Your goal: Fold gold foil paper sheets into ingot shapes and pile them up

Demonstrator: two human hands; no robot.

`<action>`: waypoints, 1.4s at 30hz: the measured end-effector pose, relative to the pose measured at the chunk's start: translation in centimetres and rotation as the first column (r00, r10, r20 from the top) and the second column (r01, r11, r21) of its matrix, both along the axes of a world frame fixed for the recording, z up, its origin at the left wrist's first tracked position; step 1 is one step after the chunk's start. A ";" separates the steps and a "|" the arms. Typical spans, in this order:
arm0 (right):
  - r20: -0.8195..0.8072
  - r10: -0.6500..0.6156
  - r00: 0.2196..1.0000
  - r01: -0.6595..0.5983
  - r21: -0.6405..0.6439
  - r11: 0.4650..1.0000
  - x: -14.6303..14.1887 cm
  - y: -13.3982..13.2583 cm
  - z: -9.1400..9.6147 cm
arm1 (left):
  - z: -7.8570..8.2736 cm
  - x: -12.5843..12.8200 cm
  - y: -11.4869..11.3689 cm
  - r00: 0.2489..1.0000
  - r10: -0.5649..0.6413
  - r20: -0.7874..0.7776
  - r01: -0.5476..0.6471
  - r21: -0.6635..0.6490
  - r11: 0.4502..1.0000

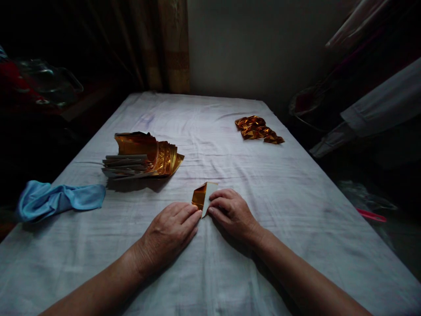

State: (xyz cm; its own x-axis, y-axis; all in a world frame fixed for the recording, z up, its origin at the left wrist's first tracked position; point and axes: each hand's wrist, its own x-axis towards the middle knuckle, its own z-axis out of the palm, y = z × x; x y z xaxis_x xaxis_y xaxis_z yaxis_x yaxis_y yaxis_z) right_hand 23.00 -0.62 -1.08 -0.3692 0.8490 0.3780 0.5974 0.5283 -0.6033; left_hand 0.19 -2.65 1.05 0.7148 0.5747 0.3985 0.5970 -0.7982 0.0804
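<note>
A small sheet of gold foil paper (204, 196), gold on one side and white on the other, lies partly folded on the white cloth near the front middle. My left hand (171, 230) presses its fingertips on the sheet's near left edge. My right hand (232, 210) pinches the right edge, fingers curled over the white flap. A fanned stack of gold foil sheets (144, 156) sits to the left. Several folded gold pieces (258, 129) lie at the far right.
A white cloth (210, 272) covers the table. A crumpled blue cloth (55, 197) lies at the left edge. Curtains hang behind, a glass vessel (49, 83) stands in the dark at far left, and pale fabric (378, 109) hangs at the right.
</note>
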 end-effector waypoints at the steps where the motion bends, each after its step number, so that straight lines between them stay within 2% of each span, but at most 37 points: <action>1: -0.004 -0.013 1.000 0.013 -0.011 1.000 -0.1 0.0 0.0 | 0.1 0.1 -0.1 1.000 0.001 0.001 -0.001 0.005 1.000; 7: 0.027 -0.066 0.997 0.067 -0.047 0.997 -0.6 0.1 0.0 | 0.1 0.2 -0.5 0.999 0.035 -0.010 -0.035 -0.001 0.999; 19: 0.078 -0.137 0.987 0.141 -0.052 0.989 -1.1 0.4 0.2 | -0.4 0.3 -0.8 1.000 0.009 -0.018 -0.010 -0.018 1.000; 34: 0.095 -0.149 0.984 0.152 -0.027 0.988 -1.5 0.5 0.2 | -0.1 0.4 -0.6 1.000 0.001 0.015 -0.001 -0.009 1.000; 42: 0.103 -0.139 0.985 0.145 -0.057 0.988 -1.4 0.6 0.2 | 0.4 0.7 -0.4 1.000 0.000 -0.022 -0.001 -0.066 0.998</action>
